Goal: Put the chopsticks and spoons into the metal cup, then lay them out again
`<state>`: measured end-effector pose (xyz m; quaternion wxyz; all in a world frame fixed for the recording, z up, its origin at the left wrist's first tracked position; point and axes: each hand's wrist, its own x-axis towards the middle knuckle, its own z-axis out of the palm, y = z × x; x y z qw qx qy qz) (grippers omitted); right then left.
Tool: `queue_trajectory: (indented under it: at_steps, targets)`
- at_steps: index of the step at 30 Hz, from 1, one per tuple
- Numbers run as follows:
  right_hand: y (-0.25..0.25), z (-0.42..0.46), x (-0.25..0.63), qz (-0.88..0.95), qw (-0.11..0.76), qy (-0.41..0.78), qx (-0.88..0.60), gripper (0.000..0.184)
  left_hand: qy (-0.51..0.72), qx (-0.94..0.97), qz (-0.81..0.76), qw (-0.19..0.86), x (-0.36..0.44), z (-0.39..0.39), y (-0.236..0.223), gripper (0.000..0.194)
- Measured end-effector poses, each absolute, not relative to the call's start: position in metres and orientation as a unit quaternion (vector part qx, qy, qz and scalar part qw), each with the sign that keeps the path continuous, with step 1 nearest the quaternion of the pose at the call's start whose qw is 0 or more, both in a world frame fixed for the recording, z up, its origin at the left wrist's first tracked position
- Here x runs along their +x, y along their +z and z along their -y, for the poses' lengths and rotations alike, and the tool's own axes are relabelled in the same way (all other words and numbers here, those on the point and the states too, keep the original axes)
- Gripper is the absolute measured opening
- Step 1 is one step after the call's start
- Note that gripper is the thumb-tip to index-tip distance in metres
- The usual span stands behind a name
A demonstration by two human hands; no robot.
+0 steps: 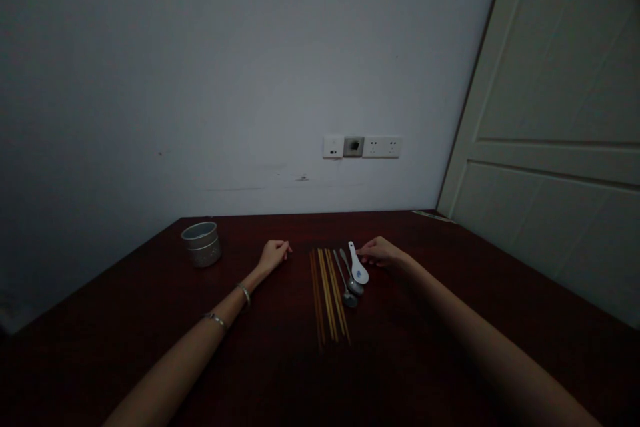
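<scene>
We find both hands on the far half of a dark red tabletop, in dim light. The left hand (273, 254) lies with its fingers folded in, nothing visible in it, apart from the chopsticks (328, 293) to its right. The right hand (380, 252) has its fingertips drawn together against the right edge of the handle of the white spoon (359, 272); we cannot tell whether they pinch it or merely touch it. That spoon ends the row on the right, its bowl pointing toward the wearer, close against two metal spoons (351, 301), whose bowls crowd together. A grey metal cup (205, 253) stands upright at far left, well apart from the rest. In our judgement, the main hazard is the tight spacing: a push leftward from the right hand could drive the white spoon into the metal ones and skew the row. The white spoon looks ceramic; a grip on the handle's edge alone could let its heavier bowl swing, and a drop could chip it. The chopsticks look slender and free to roll, so a brush from the left wrist could scatter them across the tabletop (270, 340).
</scene>
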<state>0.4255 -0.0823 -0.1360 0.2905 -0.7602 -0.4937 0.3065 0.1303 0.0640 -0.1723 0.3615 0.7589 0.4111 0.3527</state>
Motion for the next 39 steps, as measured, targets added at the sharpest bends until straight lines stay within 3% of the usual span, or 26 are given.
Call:
queue_trajectory:
  at_steps: [5, 10, 18, 29, 35, 39]
  targets:
    - [-0.148, 0.090, 0.443, 0.491, 0.343, 0.115, -0.793, 0.032, 0.357, 0.760, -0.403, 0.363, 0.130, -0.065, -0.173, 0.035]
    - [-0.169, 0.106, 0.454, 0.575, 0.252, -0.034, -0.778, 0.039, 0.365, 0.749, -0.401, 0.381, 0.131, -0.062, -0.171, 0.036]
    - [-0.188, 0.114, 0.453, 0.594, 0.148, -0.099, -0.784, 0.042, 0.333, 0.755, -0.407, 0.392, 0.113, -0.060, -0.144, 0.034]
    - [-0.206, 0.107, 0.468, 0.624, 0.144, -0.124, -0.758, 0.044, 0.593, 0.616, -0.410, 0.318, -0.008, -0.049, -0.043, 0.037]
    - [-0.219, 0.098, 0.480, 0.614, 0.141, -0.123, -0.767, 0.045, 0.635, 0.554, -0.491, 0.222, -0.082, -0.061, -0.047, 0.045]
    - [-0.224, 0.094, 0.486, 0.623, 0.143, -0.127, -0.759, 0.046, 0.571, 0.586, -0.521, 0.242, -0.107, -0.068, -0.063, 0.065]
